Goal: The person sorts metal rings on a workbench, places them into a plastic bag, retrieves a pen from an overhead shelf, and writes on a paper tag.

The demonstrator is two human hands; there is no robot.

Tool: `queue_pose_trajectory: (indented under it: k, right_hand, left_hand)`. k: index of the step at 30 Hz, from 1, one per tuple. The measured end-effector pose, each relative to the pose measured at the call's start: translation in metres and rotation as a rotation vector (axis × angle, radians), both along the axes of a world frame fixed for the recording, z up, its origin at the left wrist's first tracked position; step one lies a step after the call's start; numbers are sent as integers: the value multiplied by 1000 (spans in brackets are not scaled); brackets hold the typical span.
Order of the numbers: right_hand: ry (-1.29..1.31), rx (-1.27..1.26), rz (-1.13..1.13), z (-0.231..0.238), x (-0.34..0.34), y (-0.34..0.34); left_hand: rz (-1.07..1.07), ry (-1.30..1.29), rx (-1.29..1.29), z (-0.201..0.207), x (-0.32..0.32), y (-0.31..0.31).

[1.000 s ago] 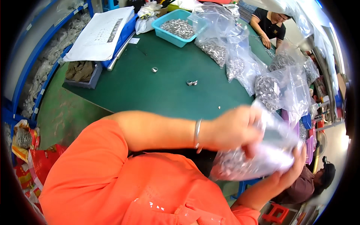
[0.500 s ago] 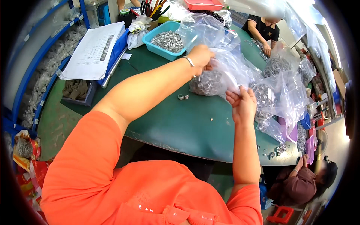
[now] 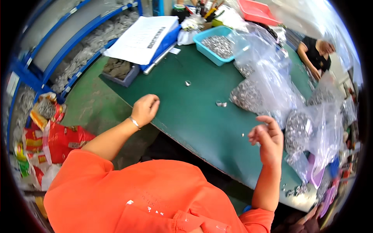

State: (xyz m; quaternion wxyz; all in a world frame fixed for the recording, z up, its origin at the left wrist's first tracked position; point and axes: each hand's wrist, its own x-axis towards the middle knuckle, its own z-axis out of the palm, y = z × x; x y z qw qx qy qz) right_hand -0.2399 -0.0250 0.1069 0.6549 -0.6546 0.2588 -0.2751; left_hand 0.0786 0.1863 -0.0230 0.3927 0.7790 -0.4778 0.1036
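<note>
My left hand [image 3: 145, 110], a silver bangle at its wrist, is over the table's near edge with fingers curled inward; anything inside them is hidden. My right hand [image 3: 268, 138] is raised over the green table [image 3: 202, 124], fingers bent but apart, with nothing visible in them. Just beyond it lies a clear plastic bag of metal rings [image 3: 248, 94], not in either hand's grip. A single ring [image 3: 188, 83] rests between the left hand and a light-blue basin [image 3: 200, 42] of small metal pieces. Two more small rings [image 3: 221, 104] lie beside the bag.
More bags of rings [image 3: 298, 130] stand at the right, near a purple basket [image 3: 315, 171]. Papers [image 3: 142, 40] and a grey box of brown cloth [image 3: 120, 72] sit at the far left. Blue shelving [image 3: 58, 64] is beyond. A co-worker [image 3: 315, 56] sits across the table.
Both hands have let go of the clear bag. My left hand has come back to the near left edge; the right is off the bag. A ring now lies alone left of the pair; the view has swung left.
</note>
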Motion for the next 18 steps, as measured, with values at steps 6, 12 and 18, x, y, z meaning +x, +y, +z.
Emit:
queue_pose_trajectory:
  k: [6,12,18]
  right_hand:
    - [182,-12,521,-14,73,-5]
    - [251,-114,651,-25,147,-11]
    - [234,-213,619,-21,232,-36]
  left_hand:
    - [9,-87,-50,0,-6,2]
    - [-17,-121,-66,-5,-4,8]
    - [-26,-145,-87,-3,-4,10]
